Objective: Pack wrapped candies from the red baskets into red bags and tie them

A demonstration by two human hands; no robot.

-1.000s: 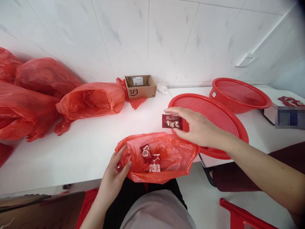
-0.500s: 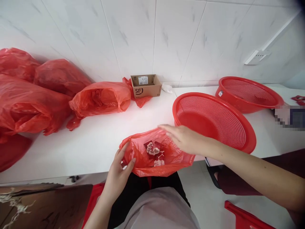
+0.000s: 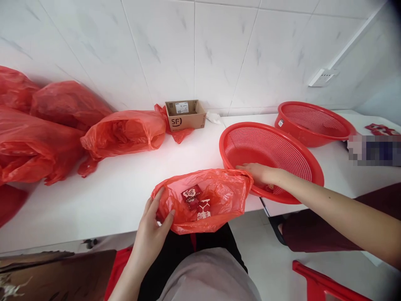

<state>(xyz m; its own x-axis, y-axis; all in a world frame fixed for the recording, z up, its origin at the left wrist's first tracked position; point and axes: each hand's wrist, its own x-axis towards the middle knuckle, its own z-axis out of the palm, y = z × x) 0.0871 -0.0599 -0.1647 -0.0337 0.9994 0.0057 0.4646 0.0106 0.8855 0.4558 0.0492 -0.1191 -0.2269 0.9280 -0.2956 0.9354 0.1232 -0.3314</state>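
Note:
A red plastic bag lies open-mouthed at the table's front edge, close to my body. Inside it rest a dark red packet and a red-and-white packet. My left hand is closed on the bag's left rim, with the thumb over the inner side. My right hand is beyond the bag's right end, over the near side of a red perforated basket. Its fingers stretch leftward, partly hidden by the bag's rim, and no held item shows. A small packet shows in the basket beneath my right wrist.
Several red plastic bags crowd the table's left side. A small cardboard box stands against the tiled wall. Behind the near basket is a second red basket. A person's dark red clothing is at right, near a red stool.
My right hand has moved right, from over the bag's mouth to the near basket. My left hand stays on the bag's rim. The whole view has shifted slightly.

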